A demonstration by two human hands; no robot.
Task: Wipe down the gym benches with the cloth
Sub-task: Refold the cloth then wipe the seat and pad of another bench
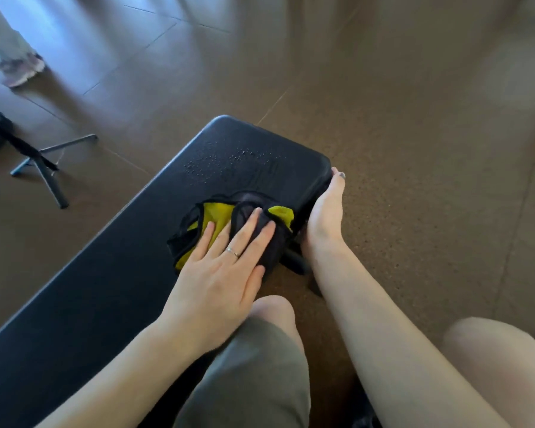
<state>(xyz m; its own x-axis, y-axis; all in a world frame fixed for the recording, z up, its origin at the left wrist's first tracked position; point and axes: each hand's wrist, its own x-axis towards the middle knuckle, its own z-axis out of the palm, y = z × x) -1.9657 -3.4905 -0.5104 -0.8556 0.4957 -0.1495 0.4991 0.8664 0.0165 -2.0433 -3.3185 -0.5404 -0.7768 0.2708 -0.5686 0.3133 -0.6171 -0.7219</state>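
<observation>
A: 1 bench (84,291) in view. Your left hand (220,273) presses the cloth (229,223) flat-fingered onto the pad's near end.

B: Progress?

A: Early, judging by droplets (229,162) beyond the cloth. Your right hand (325,217) cups the bench's edge, fingers hidden beneath.

The left hand (221,273) presses flat on a black-and-yellow cloth (229,220) at the centre of the black bench (105,273), droplets (229,162) at twelve o'clock, while the right hand (325,217) cups the bench edge at three o'clock.
</observation>
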